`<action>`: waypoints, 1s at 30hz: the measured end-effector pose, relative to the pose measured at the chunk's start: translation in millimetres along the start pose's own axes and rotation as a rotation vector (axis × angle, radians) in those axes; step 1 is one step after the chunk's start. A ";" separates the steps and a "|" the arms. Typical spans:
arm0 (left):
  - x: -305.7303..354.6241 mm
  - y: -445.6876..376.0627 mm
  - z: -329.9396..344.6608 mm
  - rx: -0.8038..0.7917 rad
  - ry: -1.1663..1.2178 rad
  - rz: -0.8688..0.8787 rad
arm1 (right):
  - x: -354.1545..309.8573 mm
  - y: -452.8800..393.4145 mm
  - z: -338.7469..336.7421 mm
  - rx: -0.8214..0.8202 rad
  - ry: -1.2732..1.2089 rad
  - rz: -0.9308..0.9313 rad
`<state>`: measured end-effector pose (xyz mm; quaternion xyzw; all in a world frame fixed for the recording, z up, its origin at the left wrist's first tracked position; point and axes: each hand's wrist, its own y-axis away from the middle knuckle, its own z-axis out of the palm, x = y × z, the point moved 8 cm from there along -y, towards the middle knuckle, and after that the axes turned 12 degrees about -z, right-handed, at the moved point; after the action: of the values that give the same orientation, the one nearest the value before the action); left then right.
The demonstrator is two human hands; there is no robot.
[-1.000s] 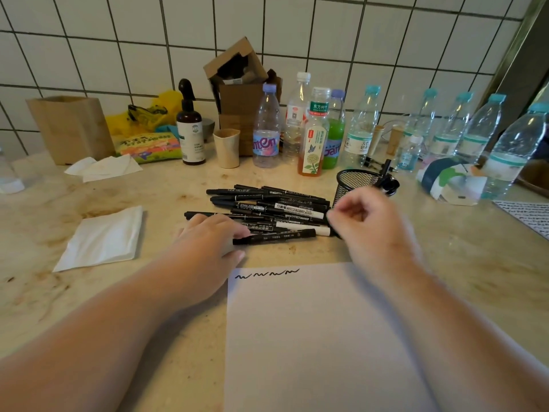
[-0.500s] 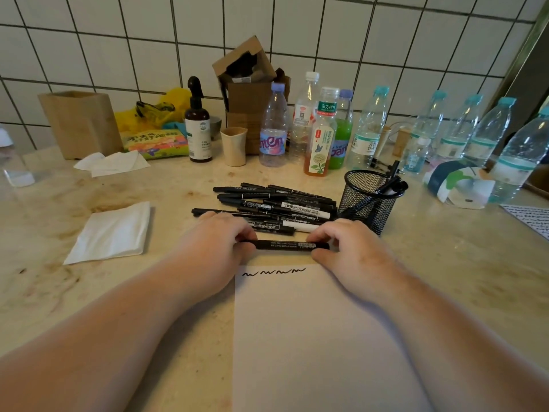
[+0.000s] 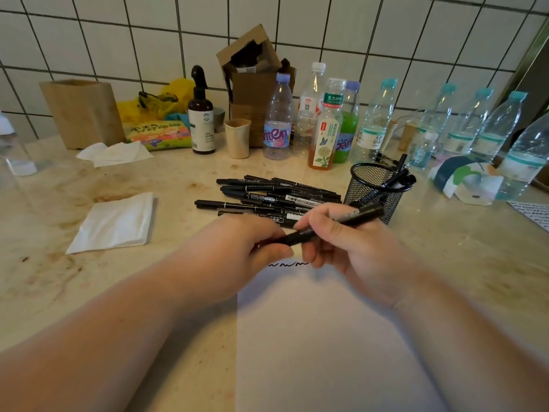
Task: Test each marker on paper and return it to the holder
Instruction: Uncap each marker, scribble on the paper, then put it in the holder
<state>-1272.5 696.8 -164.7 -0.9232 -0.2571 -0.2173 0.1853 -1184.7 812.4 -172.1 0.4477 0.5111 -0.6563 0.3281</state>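
Both hands grip one slim black marker point(image 3: 329, 226) above white paper sheet point(image 3: 320, 337): left hand point(image 3: 237, 251) pinches its lower end, right hand point(image 3: 350, 248) wraps the barrel, w/ black wire-mesh holder point(image 3: 374, 191) just behind.

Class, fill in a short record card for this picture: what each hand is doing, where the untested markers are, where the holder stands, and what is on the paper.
Left hand: grips one end of the black marker pen
Right hand: holds the same marker's barrel
Untested markers: loose pile of black markers on the beige counter
Holder: black wire-mesh cup, right of pile, some markers inside
Paper: white sheet with one black squiggle near its top edge
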 end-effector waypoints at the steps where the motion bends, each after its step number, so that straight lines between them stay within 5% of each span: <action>1: 4.3 1.7 0.7 -0.014 -0.008 0.026 | 1.3 0.8 3.3 -0.021 0.017 0.008; 18: 18.1 14.7 10.5 -0.425 0.104 -0.037 | -9.3 2.6 10.5 -0.055 0.108 -0.085; 26: 27.0 27.1 11.8 -0.716 0.447 -0.080 | -13.8 7.3 15.3 -0.044 0.052 -0.132; 30: 11.6 10.4 7.4 -0.332 0.238 -0.168 | -8.6 3.5 3.8 0.052 0.133 -0.106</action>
<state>-1255.5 696.5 -167.5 -0.8843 -0.2700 -0.3787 0.0412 -1179.3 807.5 -165.2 0.4711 0.5376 -0.6545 0.2464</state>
